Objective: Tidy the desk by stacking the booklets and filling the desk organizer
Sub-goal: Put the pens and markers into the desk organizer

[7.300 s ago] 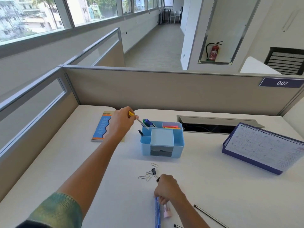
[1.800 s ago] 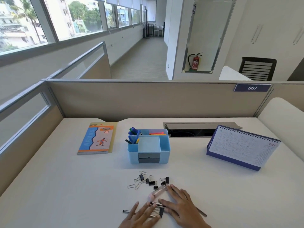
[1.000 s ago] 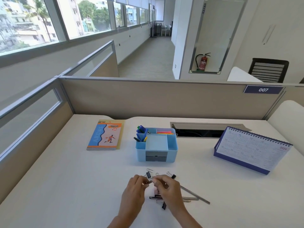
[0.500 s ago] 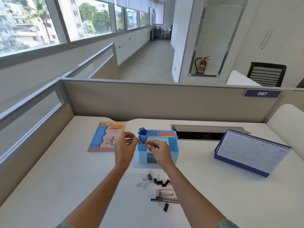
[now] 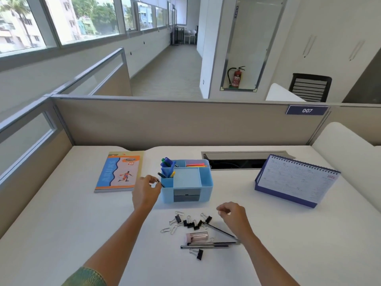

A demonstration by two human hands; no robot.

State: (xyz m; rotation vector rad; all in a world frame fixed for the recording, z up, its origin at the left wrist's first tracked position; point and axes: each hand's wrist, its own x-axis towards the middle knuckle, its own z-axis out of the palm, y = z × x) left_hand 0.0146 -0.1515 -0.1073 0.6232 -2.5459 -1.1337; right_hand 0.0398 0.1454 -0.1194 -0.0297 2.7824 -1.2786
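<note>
At the organizer's (image 5: 186, 182) left wall, the left hand (image 5: 145, 193) pinched a black pen (image 5: 162, 183) between its fingers; the right hand (image 5: 234, 216) hung loosely curled, empty, above binder clips (image 5: 190, 223).

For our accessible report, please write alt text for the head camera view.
A person's left hand pinches a black pen at the blue desk organizer. The right hand hovers, holding nothing, beside binder clips and pens on the white desk.
</note>
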